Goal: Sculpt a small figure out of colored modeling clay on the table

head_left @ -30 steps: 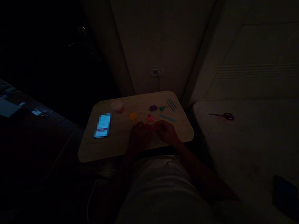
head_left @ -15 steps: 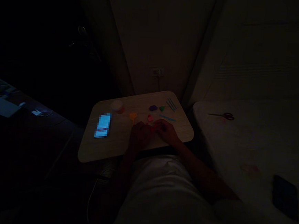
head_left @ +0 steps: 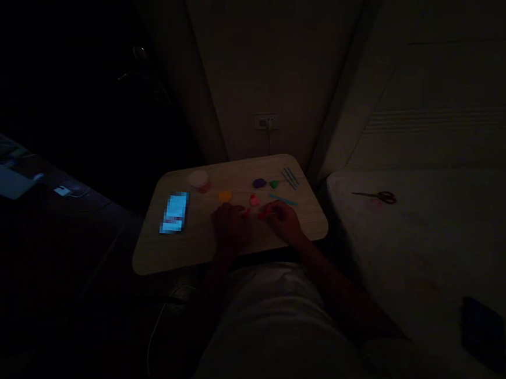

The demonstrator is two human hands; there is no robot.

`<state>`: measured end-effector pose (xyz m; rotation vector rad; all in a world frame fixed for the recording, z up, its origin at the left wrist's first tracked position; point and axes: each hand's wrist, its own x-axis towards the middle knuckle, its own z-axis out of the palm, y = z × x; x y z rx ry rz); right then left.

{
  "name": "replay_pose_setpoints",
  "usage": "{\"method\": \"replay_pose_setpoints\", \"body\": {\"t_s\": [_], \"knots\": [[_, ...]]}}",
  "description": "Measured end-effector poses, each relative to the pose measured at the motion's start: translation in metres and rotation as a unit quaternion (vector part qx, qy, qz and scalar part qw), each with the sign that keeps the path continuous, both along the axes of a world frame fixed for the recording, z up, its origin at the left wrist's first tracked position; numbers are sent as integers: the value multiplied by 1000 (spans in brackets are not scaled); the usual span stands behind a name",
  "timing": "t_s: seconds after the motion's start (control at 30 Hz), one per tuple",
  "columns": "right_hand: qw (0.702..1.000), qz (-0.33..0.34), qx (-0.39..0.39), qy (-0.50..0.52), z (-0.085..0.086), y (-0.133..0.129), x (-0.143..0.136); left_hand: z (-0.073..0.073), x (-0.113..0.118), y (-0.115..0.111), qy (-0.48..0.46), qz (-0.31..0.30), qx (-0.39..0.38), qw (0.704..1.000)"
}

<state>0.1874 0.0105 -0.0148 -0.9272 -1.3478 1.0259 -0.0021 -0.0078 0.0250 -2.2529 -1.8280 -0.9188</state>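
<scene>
The scene is very dark. Over the small table (head_left: 195, 249), my right hand (head_left: 284, 220) pinches a bit of pinkish-red modelling clay (head_left: 262, 215). My left hand (head_left: 231, 227) is closed to its left, with another small pinkish-red clay piece (head_left: 246, 212) at its fingertips; its finger detail is dim. Just beyond both hands lies a pink clay lump (head_left: 254, 201). An orange piece (head_left: 225, 196) sits right past my left hand, partly covered by it. Farther back are a purple lump (head_left: 259, 183) and a green lump (head_left: 274, 184).
Blue sticks (head_left: 283, 199) lie beyond my right hand, with several more (head_left: 290, 178) at the back right. A pale tub (head_left: 199, 180) and a lit phone (head_left: 174, 212) occupy the left side. Scissors (head_left: 379, 196) and a dark flat object (head_left: 483, 335) rest on the bed (head_left: 406, 242).
My left hand has shifted left, away from my right hand, and covers more of the orange piece. Pinkish-red clay now shows separately at each hand.
</scene>
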Motion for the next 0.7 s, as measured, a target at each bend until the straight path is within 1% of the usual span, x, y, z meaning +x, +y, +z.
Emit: {"method": "replay_pose_setpoints", "body": {"t_s": [0.1,0.23,0.4,0.5,0.7], "knots": [[1000,4,-11,-1,-1,1,-1,1,4,0,52,21,-33,998],[999,-12,-19,-31,3,0,-1,1,7,1,102,45,-71,991],[997,-34,-23,-59,7,-1,-2,0,8,4,103,64,-74,990],[996,-60,-24,-69,7,4,-3,2,8,7,96,69,-69,991],[976,-96,-20,-193,14,20,2,3,10,15,102,80,-69,989]]}}
